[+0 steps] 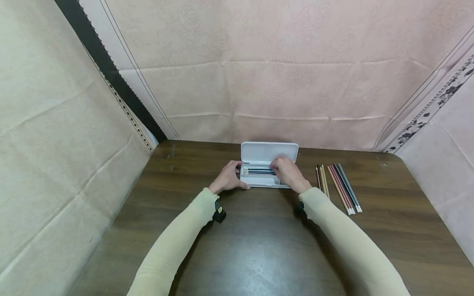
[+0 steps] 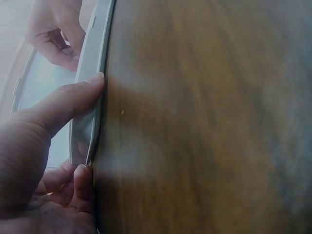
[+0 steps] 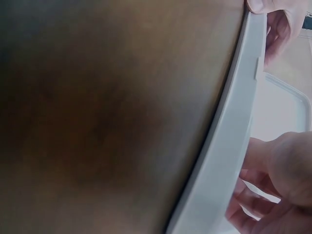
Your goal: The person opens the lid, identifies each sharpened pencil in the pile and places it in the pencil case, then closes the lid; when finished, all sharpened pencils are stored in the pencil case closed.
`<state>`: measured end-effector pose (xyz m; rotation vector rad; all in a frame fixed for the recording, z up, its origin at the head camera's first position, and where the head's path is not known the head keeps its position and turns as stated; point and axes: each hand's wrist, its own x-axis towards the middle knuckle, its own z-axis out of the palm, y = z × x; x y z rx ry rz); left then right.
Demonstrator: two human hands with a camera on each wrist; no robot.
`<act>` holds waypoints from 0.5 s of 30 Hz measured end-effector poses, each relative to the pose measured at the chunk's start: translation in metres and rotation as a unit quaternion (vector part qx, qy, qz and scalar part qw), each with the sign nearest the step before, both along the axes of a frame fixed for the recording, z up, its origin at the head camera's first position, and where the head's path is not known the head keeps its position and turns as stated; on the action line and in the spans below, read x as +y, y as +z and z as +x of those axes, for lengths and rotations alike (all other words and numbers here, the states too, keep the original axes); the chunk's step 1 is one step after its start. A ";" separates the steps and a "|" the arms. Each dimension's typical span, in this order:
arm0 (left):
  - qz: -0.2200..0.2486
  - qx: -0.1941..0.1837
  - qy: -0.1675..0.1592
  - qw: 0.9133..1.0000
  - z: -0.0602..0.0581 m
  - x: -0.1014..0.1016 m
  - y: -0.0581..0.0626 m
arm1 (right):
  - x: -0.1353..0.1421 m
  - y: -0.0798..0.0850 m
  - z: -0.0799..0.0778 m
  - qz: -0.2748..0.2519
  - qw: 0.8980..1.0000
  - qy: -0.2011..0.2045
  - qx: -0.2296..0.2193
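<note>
A white pencil case [image 1: 259, 181] lies on the table with its lid [image 1: 264, 151] raised at the back. Several dark pencils [image 1: 255, 172] lie lengthwise inside it. My left hand [image 1: 228, 177] grips the case's left end, its thumb [image 2: 73, 100] along the front wall and its fingers round the end. Over the right part of the case is my right hand [image 1: 288, 170], fingers [image 3: 251, 200] bent down inside, near the pencils' right ends. I cannot tell whether these fingertips pinch a pencil, as the hand covers them.
Right of the case lie a small bunch of brown and tan pencils [image 1: 323, 181] and a group of red and blue-grey pencils [image 1: 342, 185]. The wooden table [image 1: 244, 255] meets a hanging cloth [image 1: 281, 90] at the back, with more cloth at both sides.
</note>
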<state>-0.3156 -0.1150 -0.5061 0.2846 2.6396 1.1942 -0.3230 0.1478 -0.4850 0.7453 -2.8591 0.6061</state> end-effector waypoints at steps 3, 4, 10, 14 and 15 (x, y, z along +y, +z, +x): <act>-0.001 0.001 0.001 1.000 -0.001 0.000 0.000 | -0.001 0.000 0.000 0.013 1.000 0.000 0.014; -0.001 0.001 0.002 1.000 -0.001 0.001 0.000 | -0.001 0.000 0.000 0.017 1.000 0.001 0.019; -0.003 0.002 0.003 1.000 -0.002 0.001 -0.001 | -0.002 0.000 0.000 0.040 0.998 0.006 0.048; -0.005 0.004 0.002 1.000 0.000 0.000 -0.001 | -0.002 -0.001 0.001 0.066 0.996 0.010 0.065; -0.004 0.004 0.002 1.000 0.000 0.000 -0.001 | -0.002 -0.001 0.001 0.072 0.995 0.011 0.068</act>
